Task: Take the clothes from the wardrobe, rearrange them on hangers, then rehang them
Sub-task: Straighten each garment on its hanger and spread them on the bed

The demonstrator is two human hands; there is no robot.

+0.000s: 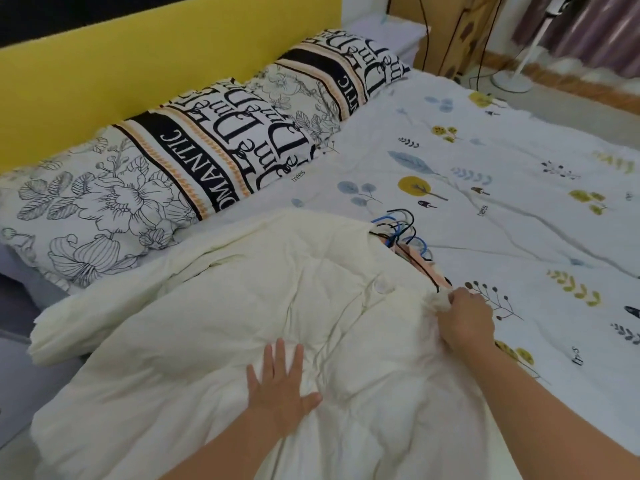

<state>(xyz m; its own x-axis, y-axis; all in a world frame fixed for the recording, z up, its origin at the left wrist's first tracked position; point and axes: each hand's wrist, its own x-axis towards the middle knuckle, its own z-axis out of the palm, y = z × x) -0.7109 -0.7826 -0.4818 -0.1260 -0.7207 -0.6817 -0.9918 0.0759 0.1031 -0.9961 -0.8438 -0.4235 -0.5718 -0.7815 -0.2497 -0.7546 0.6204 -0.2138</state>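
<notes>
A cream garment (214, 306) with a large round button lies spread over the near side of the bed. My left hand (280, 382) presses flat on its middle with straight fingers. My right hand (467, 317) pinches a bunched edge of the cream fabric at its right side. Several blue and black hanger hooks (401, 230) stick out from under the garment's far right edge. A strip of pink cloth with dark trim (420, 266) shows beneath it there; the rest of the pile is hidden.
The bed carries a white sheet printed with leaves (502, 174). Two patterned pillows (166, 168) lie along a yellow headboard (138, 64). A white fan stand (512, 77), cables and a curtain stand at the far right on the floor.
</notes>
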